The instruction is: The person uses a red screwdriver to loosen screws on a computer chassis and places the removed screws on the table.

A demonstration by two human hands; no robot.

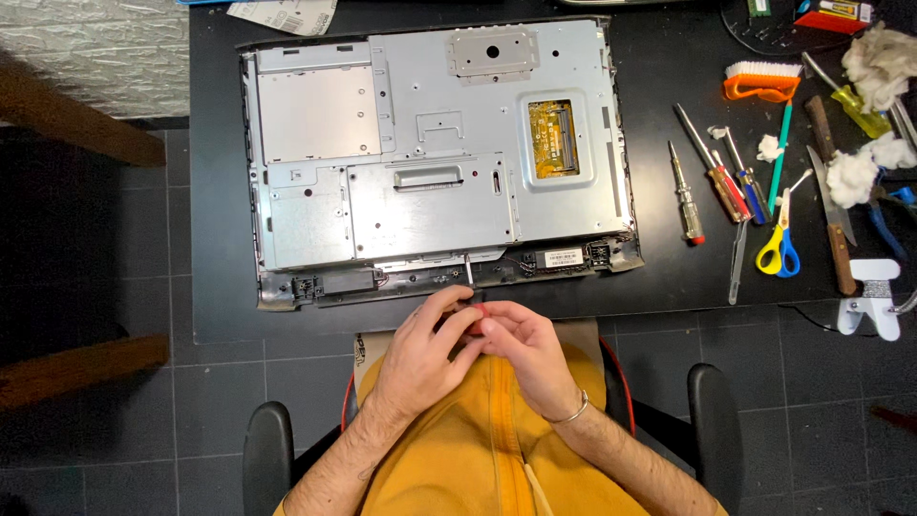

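Tools (pixel 764 191) right of computer chassis (pixel 435 153)

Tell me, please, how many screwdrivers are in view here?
5, perhaps more hidden: one in the hands, tip at the computer's lower edge; a clear-handled one; red and blue side by side; a yellow-handled one near the cotton.

Both hands, L hand (pixel 425 349) & R hand (pixel 530 355), grip screwdriver (pixel 470 287) at computer chassis (pixel 435 153) edge.
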